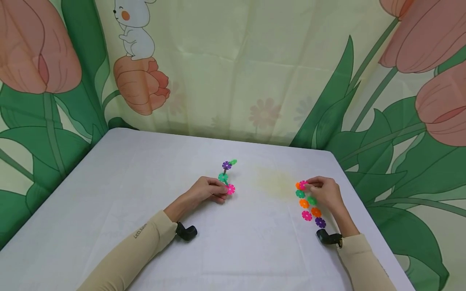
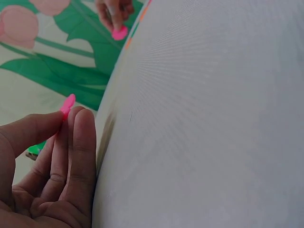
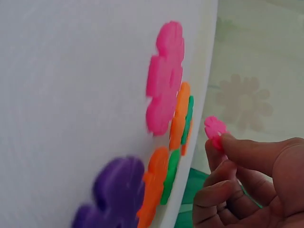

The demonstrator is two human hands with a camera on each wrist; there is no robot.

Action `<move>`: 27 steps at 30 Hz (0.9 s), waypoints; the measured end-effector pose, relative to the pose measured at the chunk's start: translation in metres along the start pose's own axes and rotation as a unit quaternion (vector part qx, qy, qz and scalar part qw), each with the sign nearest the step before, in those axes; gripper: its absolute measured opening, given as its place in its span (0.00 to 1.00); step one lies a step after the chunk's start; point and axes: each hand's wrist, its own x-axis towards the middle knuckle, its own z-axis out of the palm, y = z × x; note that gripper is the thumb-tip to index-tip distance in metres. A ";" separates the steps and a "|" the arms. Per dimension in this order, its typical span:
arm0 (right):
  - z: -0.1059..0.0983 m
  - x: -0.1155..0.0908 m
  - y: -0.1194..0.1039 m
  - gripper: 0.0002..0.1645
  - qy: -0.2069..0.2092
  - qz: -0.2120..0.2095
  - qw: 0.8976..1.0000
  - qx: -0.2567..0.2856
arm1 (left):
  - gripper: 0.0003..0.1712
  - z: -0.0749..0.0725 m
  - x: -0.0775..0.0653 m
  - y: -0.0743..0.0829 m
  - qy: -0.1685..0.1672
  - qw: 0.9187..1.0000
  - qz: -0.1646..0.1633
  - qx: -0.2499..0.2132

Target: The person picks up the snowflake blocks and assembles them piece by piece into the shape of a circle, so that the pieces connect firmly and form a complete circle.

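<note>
My left hand (image 1: 209, 190) pinches the pink flower-shaped disc (image 1: 231, 189) at the near end of a joined chain. Beyond it in the chain come a teal disc (image 1: 223, 177), a purple disc (image 1: 227, 165) and a light green disc (image 1: 233, 162). In the right wrist view, a loose pink disc (image 3: 215, 131) sits between the thumb and forefinger of my right hand (image 3: 251, 175). That hand hovers beside the far end of a group of loose discs. Part of the chain is hidden behind the left fingers in the left wrist view.
Near my right hand, orange (image 1: 304, 203), teal (image 1: 300, 194), green (image 1: 311, 200), pink (image 1: 307, 216) and purple (image 1: 320, 222) discs lie on the white table (image 1: 247, 250). A flower-print curtain (image 1: 225, 72) hangs behind the table's far edge.
</note>
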 end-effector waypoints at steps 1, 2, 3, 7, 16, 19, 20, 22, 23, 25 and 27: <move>0.002 0.000 -0.002 0.18 -0.004 -0.001 1.000 0.006 | 0.13 0.000 0.000 0.000 0.000 1.000 -0.001 0.000; 0.004 0.000 -0.004 0.18 -0.008 -0.002 1.000 0.010 | 0.13 0.000 0.000 0.000 0.000 1.000 -0.001 0.001; 0.006 0.000 -0.006 0.18 -0.012 -0.005 1.000 0.014 | 0.12 0.000 0.000 0.000 0.001 1.000 -0.002 0.000; 0.016 -0.001 -0.019 0.16 -0.033 -0.025 0.999 0.035 | 0.12 0.000 -0.001 -0.001 0.003 1.000 -0.003 -0.003; 0.040 -0.010 -0.057 0.10 -0.055 -0.100 0.992 0.060 | 0.12 -0.001 -0.003 0.000 -0.001 1.000 0.001 0.000; 0.049 -0.015 -0.067 0.08 -0.066 -0.121 0.988 0.068 | 0.12 -0.001 -0.002 0.000 0.000 1.000 0.001 0.004; 0.052 -0.016 -0.071 0.07 -0.068 -0.128 0.987 0.069 | 0.12 -0.001 -0.002 0.000 0.001 1.000 -0.001 0.003; 0.058 -0.019 -0.078 0.06 -0.076 -0.135 0.985 0.073 | 0.12 0.000 -0.002 0.001 0.002 1.000 -0.003 0.003; 0.060 -0.020 -0.081 0.06 -0.079 -0.139 0.984 0.074 | 0.12 0.000 -0.002 0.001 0.002 1.000 -0.002 0.005; 0.066 -0.022 -0.088 0.05 -0.085 -0.144 0.983 0.073 | 0.12 0.000 -0.002 0.002 0.003 1.000 -0.003 0.004; 0.070 -0.025 -0.095 0.05 -0.092 -0.147 0.982 0.074 | 0.12 0.000 -0.002 0.002 0.005 1.000 -0.002 0.006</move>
